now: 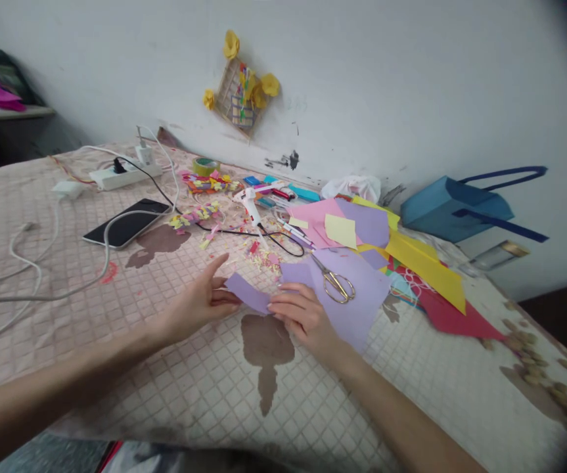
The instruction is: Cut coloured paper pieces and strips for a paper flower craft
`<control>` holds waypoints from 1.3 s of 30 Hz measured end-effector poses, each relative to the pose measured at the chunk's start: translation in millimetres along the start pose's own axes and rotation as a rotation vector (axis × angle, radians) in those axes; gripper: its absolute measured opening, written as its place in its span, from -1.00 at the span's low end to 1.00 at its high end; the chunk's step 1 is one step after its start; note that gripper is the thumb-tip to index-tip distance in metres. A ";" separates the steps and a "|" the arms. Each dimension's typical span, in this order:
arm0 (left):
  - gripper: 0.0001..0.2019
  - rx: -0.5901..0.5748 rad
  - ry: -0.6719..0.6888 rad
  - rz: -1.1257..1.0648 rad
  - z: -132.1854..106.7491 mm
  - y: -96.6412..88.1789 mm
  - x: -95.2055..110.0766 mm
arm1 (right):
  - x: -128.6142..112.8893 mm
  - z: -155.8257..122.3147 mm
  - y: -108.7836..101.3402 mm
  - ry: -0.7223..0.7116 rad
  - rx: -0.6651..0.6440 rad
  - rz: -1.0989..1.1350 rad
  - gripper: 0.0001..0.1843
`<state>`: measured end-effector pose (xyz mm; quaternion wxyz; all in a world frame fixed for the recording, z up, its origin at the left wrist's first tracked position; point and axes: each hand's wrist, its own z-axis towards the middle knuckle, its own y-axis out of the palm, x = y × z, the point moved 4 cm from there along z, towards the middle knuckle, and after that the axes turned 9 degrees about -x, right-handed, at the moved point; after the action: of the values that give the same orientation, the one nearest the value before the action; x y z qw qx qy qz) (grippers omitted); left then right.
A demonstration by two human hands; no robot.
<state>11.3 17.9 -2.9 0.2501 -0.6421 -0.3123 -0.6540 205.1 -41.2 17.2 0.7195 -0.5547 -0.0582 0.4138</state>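
A small strip of purple paper [248,293] is stretched between my two hands, a little above the table. My right hand [307,318] pinches the strip's right end, fingers pressed together over it. At the left end, the fingers of my left hand [199,295] are beside the strip, seeming to touch it, while the thumb is raised well away. Just beyond my right hand lies another piece of purple paper [295,272]. Gold-handled scissors [337,284] rest on a larger lilac sheet [357,322] to the right.
A white glue gun [249,207] stands among paper scraps [263,256], its black cord looping near the sheets. Left are a dark tablet [124,222], white cables and a power strip [124,176]. Coloured papers [426,263] and a blue bag [453,207] are right. Green tape [205,165] is at the back.
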 end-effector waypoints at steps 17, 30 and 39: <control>-0.86 -0.257 0.363 1.144 -0.6 4.7 10.5 | -2.5 4.6 11.1 0.242 -0.102 0.203 -0.89; -0.78 -0.235 -0.046 0.963 27.5 -2.5 18.7 | 12.2 14.8 13.8 0.420 -0.125 0.120 -0.78; -0.76 -0.237 -0.084 0.990 40.6 -7.5 21.1 | 15.6 22.3 16.8 0.456 -0.224 0.073 -0.94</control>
<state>32.5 54.2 16.6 0.4427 -0.7626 0.0960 -0.4617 194.2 -13.4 5.6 0.6326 -0.7117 0.0801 0.2948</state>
